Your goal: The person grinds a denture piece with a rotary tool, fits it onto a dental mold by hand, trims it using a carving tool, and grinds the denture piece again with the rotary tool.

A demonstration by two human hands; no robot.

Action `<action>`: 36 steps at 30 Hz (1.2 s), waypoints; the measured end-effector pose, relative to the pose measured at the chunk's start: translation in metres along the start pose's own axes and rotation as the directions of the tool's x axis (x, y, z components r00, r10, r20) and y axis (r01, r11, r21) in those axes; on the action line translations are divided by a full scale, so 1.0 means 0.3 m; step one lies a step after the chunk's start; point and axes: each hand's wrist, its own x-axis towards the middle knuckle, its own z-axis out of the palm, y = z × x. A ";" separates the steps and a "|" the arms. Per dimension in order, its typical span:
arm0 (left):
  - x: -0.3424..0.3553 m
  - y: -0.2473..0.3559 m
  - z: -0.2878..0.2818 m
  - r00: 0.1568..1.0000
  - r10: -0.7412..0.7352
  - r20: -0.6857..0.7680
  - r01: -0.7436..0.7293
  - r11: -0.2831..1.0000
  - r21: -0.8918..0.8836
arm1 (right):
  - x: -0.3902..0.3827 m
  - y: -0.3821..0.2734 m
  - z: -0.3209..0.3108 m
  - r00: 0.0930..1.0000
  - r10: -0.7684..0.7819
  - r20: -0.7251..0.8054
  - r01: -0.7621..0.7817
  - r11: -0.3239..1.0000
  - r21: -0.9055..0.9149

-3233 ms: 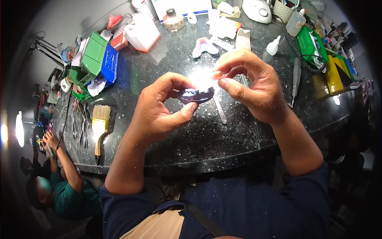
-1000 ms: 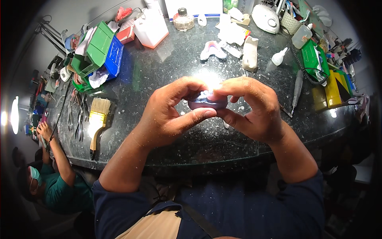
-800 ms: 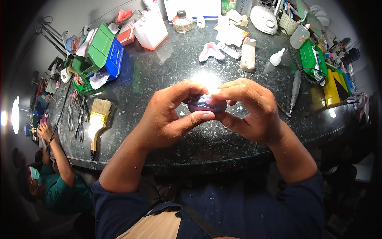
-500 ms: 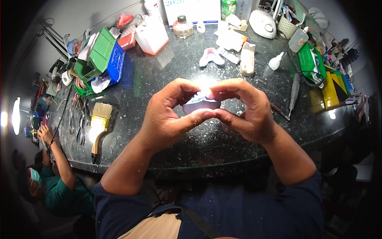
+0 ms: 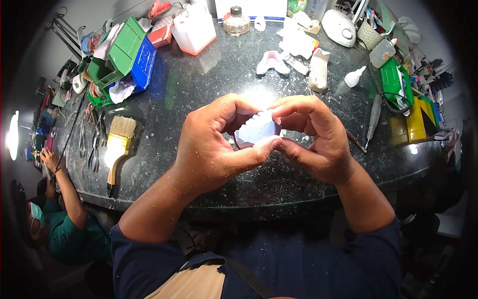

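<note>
Both hands meet over the dark stone table (image 5: 199,84) and hold one small white dental cast (image 5: 257,131) between them. My left hand (image 5: 211,147) cups it from the left, thumb under its lower edge. My right hand (image 5: 313,137) grips it from the right with thumb and fingertips. The cast's teeth ridge faces up, and most of its body is hidden by my fingers. White dust speckles both hands.
A paintbrush (image 5: 118,147) and pliers (image 5: 93,144) lie at the left. Green and blue bins (image 5: 127,57), a white jug (image 5: 193,30) and a jar (image 5: 236,20) stand behind. Another cast (image 5: 272,61), a dropper bottle (image 5: 354,77) and a handpiece (image 5: 373,117) lie right. Another person (image 5: 55,219) sits lower left.
The object between my hands showed a dark side earlier; now its white side faces me. Both hands have closed tighter round it and stayed over the table's middle.
</note>
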 end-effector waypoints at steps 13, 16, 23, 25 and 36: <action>-0.011 0.003 0.002 0.999 0.032 0.009 -0.033 0.978 0.204 | -0.012 -0.008 -0.017 0.990 0.112 0.083 -0.114 0.993 0.016; -0.011 0.001 0.002 0.999 0.029 0.017 -0.031 0.983 0.183 | -0.007 -0.006 -0.019 0.995 0.040 0.093 -0.039 0.999 -0.020; -0.016 0.013 -0.002 1.000 0.021 0.022 -0.025 0.984 0.176 | -0.006 -0.012 -0.006 0.997 -0.034 0.065 0.040 0.995 -0.095; -0.012 0.013 -0.003 0.999 0.035 0.022 -0.038 0.980 0.196 | 0.001 -0.016 -0.008 0.984 -0.161 0.069 0.174 0.944 -0.280; -0.013 -0.007 -0.010 0.999 0.031 0.035 -0.032 0.999 0.026 | 0.015 -0.014 -0.011 0.962 -0.263 0.070 0.268 0.873 -0.406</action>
